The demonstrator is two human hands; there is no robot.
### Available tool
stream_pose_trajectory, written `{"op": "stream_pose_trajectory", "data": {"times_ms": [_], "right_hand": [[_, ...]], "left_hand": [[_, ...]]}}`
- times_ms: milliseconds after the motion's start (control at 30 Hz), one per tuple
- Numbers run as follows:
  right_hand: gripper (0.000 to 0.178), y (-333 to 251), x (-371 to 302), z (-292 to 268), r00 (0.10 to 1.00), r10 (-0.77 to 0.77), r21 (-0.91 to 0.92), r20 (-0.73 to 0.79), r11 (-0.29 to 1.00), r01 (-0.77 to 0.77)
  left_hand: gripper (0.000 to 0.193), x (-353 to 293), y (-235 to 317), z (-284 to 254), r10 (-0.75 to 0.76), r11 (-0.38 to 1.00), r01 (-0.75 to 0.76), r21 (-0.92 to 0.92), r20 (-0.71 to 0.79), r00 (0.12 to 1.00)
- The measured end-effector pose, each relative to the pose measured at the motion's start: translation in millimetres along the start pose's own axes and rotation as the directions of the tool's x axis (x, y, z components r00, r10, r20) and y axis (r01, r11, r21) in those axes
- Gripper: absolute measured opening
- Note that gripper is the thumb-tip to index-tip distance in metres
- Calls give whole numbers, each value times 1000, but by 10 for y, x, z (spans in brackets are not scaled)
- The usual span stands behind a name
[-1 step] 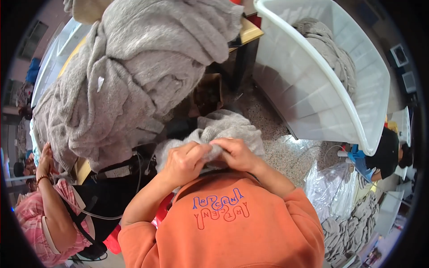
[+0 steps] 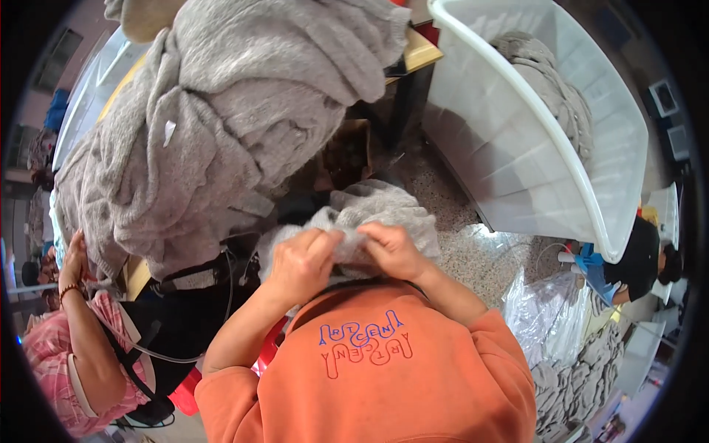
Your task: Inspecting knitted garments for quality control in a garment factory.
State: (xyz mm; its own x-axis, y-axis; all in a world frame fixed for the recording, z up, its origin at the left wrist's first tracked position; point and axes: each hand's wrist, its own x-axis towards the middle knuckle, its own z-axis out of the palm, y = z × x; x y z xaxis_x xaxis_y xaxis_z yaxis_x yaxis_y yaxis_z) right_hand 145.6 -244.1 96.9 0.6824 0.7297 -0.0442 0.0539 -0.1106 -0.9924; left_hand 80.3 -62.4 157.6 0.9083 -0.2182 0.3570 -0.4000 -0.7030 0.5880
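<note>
In my lap lies a bunched grey knit garment [image 2: 388, 204], its folds spilling past my hands on the far side. My left hand [image 2: 301, 260] is closed, thumb and fingers pinching the near part of the cloth. Close beside it, my right hand [image 2: 393, 249] pinches the same garment, thumb and forefinger toward the left hand. A short stretch of fabric shows between the two sets of fingertips. What lies under the fingers is hidden.
A large heap of grey knitwear [image 2: 199, 125] covers the table at the left and ahead. A white plastic bin [image 2: 509, 133] with grey garments stands at the right. A co-worker's hand [image 2: 74, 258] touches the heap at the left. Clear plastic sheeting [image 2: 546, 310] lies at the right.
My fingertips have moved slightly apart, leaving a small gap with cloth between them. Both hands still grip the garment.
</note>
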Motion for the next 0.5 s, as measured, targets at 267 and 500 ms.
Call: {"op": "stream_pose_trajectory", "data": {"times_ms": [267, 500], "right_hand": [[8, 218, 141, -152, 927, 88, 242, -366, 970, 3], [52, -101, 343, -12, 949, -315, -561, 22, 781, 273]], "left_hand": [[12, -611, -546, -64, -356, 855, 434, 284, -287, 889], [10, -354, -388, -101, -707, 250, 471, -846, 173, 686]]}}
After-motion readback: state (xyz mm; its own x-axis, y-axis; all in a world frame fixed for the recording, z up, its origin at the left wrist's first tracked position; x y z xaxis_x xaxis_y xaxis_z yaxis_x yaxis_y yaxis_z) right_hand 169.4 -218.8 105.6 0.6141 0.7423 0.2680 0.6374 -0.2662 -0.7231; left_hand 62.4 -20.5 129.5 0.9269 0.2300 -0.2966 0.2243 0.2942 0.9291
